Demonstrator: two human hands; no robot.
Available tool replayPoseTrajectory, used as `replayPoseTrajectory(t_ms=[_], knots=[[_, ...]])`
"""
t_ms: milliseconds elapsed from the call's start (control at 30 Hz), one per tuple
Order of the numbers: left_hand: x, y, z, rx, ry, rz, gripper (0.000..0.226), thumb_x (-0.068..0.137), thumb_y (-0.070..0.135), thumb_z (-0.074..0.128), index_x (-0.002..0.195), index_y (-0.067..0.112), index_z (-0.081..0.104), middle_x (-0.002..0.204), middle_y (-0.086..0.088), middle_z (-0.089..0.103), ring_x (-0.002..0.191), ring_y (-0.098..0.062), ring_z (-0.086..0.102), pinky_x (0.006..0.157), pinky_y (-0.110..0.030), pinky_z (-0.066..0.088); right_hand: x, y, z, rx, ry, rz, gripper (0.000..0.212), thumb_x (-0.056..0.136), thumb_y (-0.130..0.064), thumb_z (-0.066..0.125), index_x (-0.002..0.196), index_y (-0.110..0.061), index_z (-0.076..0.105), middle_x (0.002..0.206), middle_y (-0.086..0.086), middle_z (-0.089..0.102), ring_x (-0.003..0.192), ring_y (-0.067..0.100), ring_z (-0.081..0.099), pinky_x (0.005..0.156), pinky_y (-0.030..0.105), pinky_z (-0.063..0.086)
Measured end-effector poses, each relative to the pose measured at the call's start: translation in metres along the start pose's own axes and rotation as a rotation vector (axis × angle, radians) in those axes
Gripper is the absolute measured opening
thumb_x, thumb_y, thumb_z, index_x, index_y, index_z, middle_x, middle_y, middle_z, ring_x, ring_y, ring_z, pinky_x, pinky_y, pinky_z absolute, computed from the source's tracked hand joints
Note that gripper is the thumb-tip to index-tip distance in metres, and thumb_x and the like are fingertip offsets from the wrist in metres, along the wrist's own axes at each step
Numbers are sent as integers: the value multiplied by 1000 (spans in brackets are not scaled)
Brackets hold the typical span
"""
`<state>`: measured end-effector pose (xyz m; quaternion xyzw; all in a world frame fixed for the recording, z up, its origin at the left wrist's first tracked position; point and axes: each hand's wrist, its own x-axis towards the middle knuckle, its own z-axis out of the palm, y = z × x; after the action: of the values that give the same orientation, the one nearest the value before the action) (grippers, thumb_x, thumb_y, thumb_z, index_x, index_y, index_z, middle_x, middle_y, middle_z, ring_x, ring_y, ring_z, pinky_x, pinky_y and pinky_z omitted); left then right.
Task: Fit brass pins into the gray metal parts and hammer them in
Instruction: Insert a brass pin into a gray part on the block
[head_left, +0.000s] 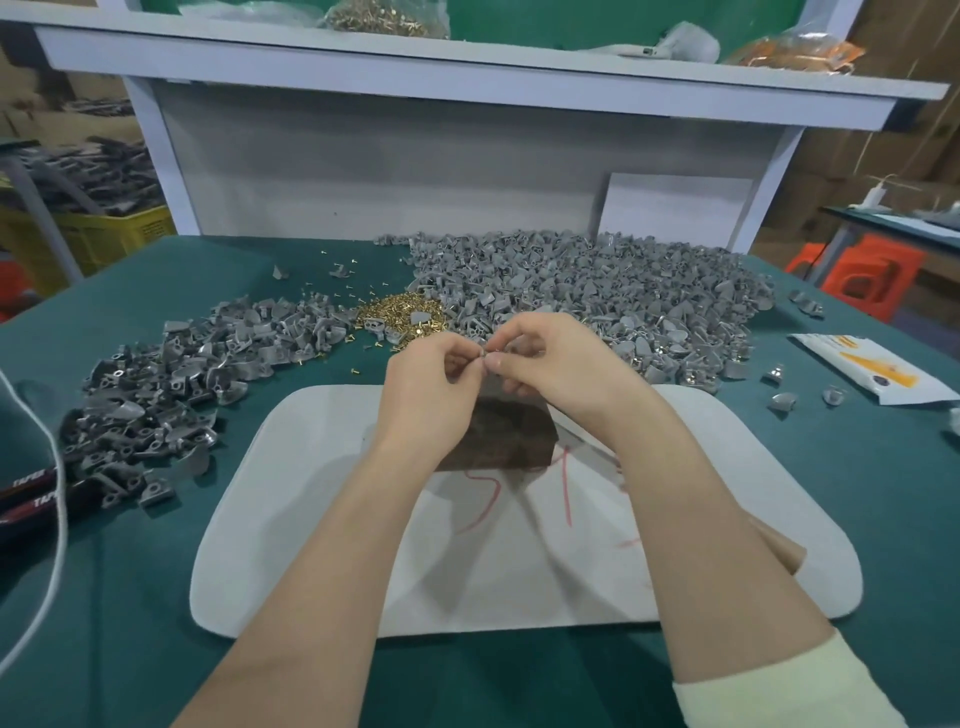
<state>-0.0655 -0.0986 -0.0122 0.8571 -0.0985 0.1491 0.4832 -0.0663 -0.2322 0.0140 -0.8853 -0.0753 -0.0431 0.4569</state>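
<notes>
Pinching a small gray part (484, 354) between them, the left hand (427, 375) and right hand (551, 365) meet above a dark block (511, 437) on the table (841, 499), pins (400, 312) heaped beyond.

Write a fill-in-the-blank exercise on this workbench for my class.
1. The brass pins lie heaped between two piles of ___ parts.
2. The left hand and right hand pinch a small part above a dark block on a ___ mat.
3. The table cover is ___.
Missing: gray, white, green.
</notes>
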Motion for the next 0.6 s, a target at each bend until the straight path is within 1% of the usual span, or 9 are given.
replayPoseTrajectory(t_ms=[67, 167, 200, 267, 333, 367, 433, 500, 600], knots=[[1, 0, 1, -33, 18, -8, 11, 90, 14, 61, 96, 16, 70, 88, 7, 66, 82, -7, 58, 68, -4, 36, 7, 1, -4, 28, 39, 21, 6, 87, -16, 65, 82, -19, 63, 68, 0, 64, 52, 6, 59, 65, 33, 55], [2, -2, 1, -44, 69, -48, 25, 92, 20, 59, 116, 12, 64, 106, 3, 66, 94, -9, 59, 81, -11, 38, 33, 9, -13, 20, 357, 97, 7, 90, -20, 61, 96, -21, 64, 85, -2, 68, 58, 6, 58, 47, 18, 45], [2, -2, 1, -40, 81, -59, 27, 92, 22, 58, 117, 13, 62, 109, 3, 65, 98, -10, 59, 85, -15, 39, 43, 11, -16, 20, 437, 128, 21, 92, -17, 58, 112, -21, 61, 100, 0, 67, 64, 8, 57, 50, 19, 43], [2, -4, 1, -16, 91, -71, 27, 92, 25, 58, 117, 14, 61, 114, 2, 64, 104, -13, 58, 94, -25, 42, 56, 19, -17, 1, 422, 205, 56, 94, -9, 53, 144, -24, 33, 126, 4, 57, 67, 10, 52, 55, 23, 42], [2, -5, 2, 30, 88, -83, 27, 92, 27, 57, 116, 15, 62, 119, -1, 61, 111, -18, 55, 100, -35, 41, 60, 28, -9, -120, 323, 286, 74, 93, -2, 50, 150, -28, 12, 141, 7, 44, 77, 16, 56, 62, 32, 49], [2, -6, 2, 66, 82, -88, 27, 92, 27, 57, 116, 16, 62, 122, -2, 60, 115, -21, 53, 101, -39, 40, 60, 33, -4, -189, 296, 309, 72, 92, -2, 49, 150, -28, 15, 145, 8, 40, 93, 23, 59, 76, 39, 51], [3, -7, 2, 135, 73, -102, 28, 92, 29, 55, 117, 18, 62, 125, -3, 57, 119, -24, 49, 103, -42, 37, 57, 39, 1, -301, 287, 282, 54, 93, -8, 48, 144, -22, 35, 144, 10, 43, 121, 29, 50, 101, 38, 41], [4, -8, 1, 163, 73, -119, 28, 92, 29, 55, 117, 20, 62, 127, -3, 56, 122, -26, 45, 105, -42, 35, 50, 37, 1, -334, 304, 257, 39, 94, -15, 49, 132, -18, 52, 135, 10, 53, 123, 29, 49, 103, 35, 39], [4, -8, 0, 153, 73, -126, 26, 92, 29, 55, 116, 20, 62, 128, -4, 54, 123, -26, 43, 106, -43, 34, 35, 30, -6, -377, 292, 249, 27, 93, -20, 51, 117, -18, 64, 120, 9, 63, 105, 30, 59, 93, 35, 47]])
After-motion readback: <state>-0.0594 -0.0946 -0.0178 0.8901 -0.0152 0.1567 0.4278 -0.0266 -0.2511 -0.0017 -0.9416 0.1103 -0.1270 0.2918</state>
